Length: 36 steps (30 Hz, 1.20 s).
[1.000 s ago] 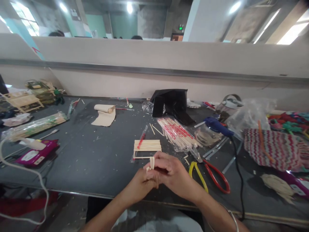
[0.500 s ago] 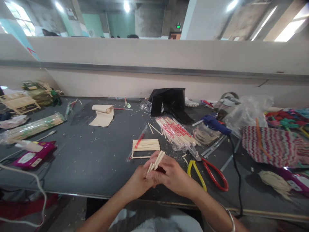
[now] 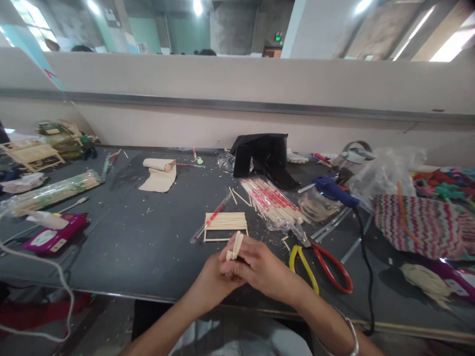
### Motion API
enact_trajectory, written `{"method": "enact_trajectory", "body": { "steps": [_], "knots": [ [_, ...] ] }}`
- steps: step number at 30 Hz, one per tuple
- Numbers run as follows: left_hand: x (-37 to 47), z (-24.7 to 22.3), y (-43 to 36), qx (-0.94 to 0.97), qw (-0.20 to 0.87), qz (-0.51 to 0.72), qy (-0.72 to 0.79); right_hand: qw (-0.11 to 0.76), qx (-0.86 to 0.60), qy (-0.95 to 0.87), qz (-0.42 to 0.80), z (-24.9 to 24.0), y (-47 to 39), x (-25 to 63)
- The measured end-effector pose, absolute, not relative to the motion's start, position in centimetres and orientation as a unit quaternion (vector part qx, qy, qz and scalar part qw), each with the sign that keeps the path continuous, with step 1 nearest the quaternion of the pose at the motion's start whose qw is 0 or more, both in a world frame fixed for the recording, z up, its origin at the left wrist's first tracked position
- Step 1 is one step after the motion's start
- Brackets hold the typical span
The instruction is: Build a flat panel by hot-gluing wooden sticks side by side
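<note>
Close together near the table's front edge, my left hand [image 3: 215, 277] and my right hand [image 3: 256, 264] are both closed around a few short wooden sticks [image 3: 236, 247]. The stick ends poke up between the fingers; their lower parts are hidden. Just beyond my hands lies a small frame of pale sticks [image 3: 226, 221] with closely set bars at its far side. A thin clear wrapper with red print [image 3: 213, 216] rests across its left part. To the right of the frame is an open plastic pack of sticks [image 3: 272, 202], with loose sticks beside it.
Pliers with one yellow and one red handle [image 3: 332, 264] lie right of my hands. Behind them are a blue glue gun [image 3: 336, 191] and its black cord. A cloth roll [image 3: 159, 173], a black bag [image 3: 263, 158], a magenta pack [image 3: 55, 235] and a patterned cloth [image 3: 415, 222] are around.
The sticks in my hands have tilted more upright and sit closer together. Both hands have shifted slightly left. The camera view has also moved a little.
</note>
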<state>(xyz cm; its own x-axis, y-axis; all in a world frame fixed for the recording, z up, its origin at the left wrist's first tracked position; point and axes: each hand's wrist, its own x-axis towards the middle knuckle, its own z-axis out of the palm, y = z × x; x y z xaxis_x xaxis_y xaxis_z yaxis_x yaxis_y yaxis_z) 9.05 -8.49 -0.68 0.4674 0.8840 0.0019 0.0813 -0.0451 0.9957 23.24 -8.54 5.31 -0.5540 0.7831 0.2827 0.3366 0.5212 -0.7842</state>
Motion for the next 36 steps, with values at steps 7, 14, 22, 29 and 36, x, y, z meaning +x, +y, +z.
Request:
{"method": "enact_trajectory", "body": {
  "steps": [7,14,22,29,36],
  "knots": [
    [10.0,-0.5,-8.8,0.625,0.524,0.436,0.380,0.323,-0.355,-0.819,0.316,5.5,-9.0,23.0],
    [10.0,-1.1,-8.4,0.649,0.476,0.450,0.388,0.349,-0.344,-0.827,0.275,5.3,-9.2,22.7],
    [10.1,-1.5,-8.5,0.648,0.465,0.470,0.378,0.315,-0.349,-0.846,0.253,5.3,-9.3,22.1],
    [9.8,-1.6,-8.3,0.654,0.465,0.464,0.374,0.329,-0.343,-0.857,0.201,4.7,-9.4,22.0],
    [9.8,-1.4,-8.4,0.640,0.487,0.450,0.388,0.326,-0.357,-0.856,0.182,4.2,-9.4,21.8]
  ]
}}
